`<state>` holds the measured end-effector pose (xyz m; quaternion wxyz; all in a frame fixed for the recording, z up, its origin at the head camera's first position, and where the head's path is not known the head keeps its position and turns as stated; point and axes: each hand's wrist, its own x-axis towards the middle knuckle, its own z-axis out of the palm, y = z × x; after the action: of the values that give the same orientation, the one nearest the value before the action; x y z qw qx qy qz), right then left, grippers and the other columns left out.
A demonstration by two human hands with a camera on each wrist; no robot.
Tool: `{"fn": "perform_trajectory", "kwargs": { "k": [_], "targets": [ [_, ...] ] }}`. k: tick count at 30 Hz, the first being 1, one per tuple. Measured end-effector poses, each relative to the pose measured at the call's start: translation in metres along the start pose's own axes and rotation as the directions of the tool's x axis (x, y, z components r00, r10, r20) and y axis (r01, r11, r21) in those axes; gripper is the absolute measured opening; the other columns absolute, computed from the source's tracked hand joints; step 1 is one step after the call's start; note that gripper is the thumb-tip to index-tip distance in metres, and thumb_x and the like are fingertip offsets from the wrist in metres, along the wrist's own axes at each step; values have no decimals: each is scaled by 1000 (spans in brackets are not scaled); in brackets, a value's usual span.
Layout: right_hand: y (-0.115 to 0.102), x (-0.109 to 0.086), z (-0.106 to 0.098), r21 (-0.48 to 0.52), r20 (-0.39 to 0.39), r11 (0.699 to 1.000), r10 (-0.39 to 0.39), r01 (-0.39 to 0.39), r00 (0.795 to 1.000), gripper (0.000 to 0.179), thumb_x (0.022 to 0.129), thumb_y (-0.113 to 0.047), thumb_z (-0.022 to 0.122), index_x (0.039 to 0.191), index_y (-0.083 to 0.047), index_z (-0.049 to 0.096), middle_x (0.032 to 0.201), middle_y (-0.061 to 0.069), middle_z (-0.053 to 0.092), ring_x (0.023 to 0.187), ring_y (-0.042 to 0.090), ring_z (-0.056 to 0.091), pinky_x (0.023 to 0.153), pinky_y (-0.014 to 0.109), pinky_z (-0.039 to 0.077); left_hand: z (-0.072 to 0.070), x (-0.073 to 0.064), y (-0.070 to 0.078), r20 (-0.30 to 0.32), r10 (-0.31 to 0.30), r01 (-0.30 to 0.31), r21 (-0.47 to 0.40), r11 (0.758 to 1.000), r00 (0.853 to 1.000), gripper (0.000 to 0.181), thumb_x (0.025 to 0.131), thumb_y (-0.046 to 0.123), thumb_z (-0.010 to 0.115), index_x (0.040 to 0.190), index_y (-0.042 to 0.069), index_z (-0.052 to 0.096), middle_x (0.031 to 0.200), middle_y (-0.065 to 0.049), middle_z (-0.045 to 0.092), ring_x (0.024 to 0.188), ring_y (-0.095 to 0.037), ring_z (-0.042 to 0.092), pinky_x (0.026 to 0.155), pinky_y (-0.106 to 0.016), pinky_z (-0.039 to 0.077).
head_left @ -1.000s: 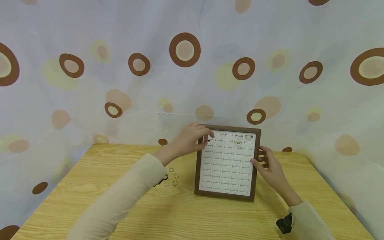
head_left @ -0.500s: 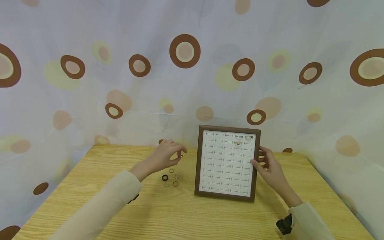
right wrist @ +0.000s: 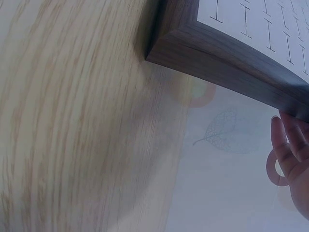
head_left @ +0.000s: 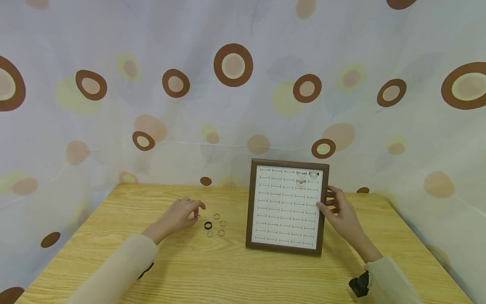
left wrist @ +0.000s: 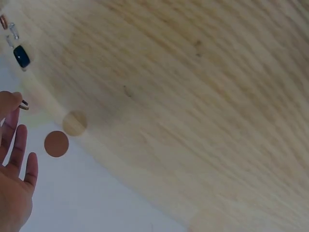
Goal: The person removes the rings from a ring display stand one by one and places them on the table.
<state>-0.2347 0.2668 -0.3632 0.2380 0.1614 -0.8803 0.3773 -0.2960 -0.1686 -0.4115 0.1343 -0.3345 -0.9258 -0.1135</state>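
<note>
My left hand (head_left: 177, 216) pinches a small ring (left wrist: 24, 105) between thumb and forefinger, low over the left part of the table. Just right of it on the wood lie a black ring (head_left: 208, 225) and several thin metal rings (head_left: 221, 233). A brown-framed ring display board (head_left: 287, 207) stands tilted back, its white face marked with rows of slots. Three rings, among them a gold one (head_left: 301, 181), sit in slots at its upper right. My right hand (head_left: 343, 215) grips the board's right edge, thumb in front and fingers behind, partly hidden.
The wooden table (head_left: 212, 274) carries everything. Behind it hangs a pale curtain (head_left: 243, 114) patterned with brown circles. Black wrist devices (head_left: 359, 284) show at the sleeves.
My left hand has moved left and down from the board's upper left corner to beside the loose rings, still pinching the ring. My right hand and the board stay put.
</note>
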Motion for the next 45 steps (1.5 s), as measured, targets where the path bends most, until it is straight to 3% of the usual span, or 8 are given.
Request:
{"fn": "perform_trajectory", "kwargs": {
  "k": [10,15,33,45],
  "targets": [
    [-1,1,0,12,7,1000,5,-5,1000,52,87,-5,58,132,7,33,114,21,55,86,-7,50,67,16,45,10,-13,-8,100,-100,104,-38,994,990,33,80,16,69,111,17,59,75,13,57,83,-15,52,82,-45,41],
    [-1,2,0,14,8,1000,7,-7,1000,52,88,-5,57,132,6,33,114,21,54,86,-5,51,67,15,45,13,-15,-9,135,-117,126,-60,990,984,32,81,15,68,111,19,58,74,15,55,82,-11,51,82,-44,40],
    [0,1,-1,12,14,1000,17,-17,1000,53,88,-6,57,133,6,33,115,21,54,87,-6,50,67,15,44,10,-15,-9,174,-86,103,-92,990,981,30,83,13,65,112,16,57,81,11,58,82,-12,51,81,-47,40],
    [2,0,0,6,8,1000,11,-11,1000,53,88,-6,57,132,7,32,114,22,54,87,-8,49,68,16,45,-1,4,10,83,23,-19,-50,999,996,31,82,19,66,112,16,59,86,7,60,86,-16,54,82,-45,42]
  ]
}}
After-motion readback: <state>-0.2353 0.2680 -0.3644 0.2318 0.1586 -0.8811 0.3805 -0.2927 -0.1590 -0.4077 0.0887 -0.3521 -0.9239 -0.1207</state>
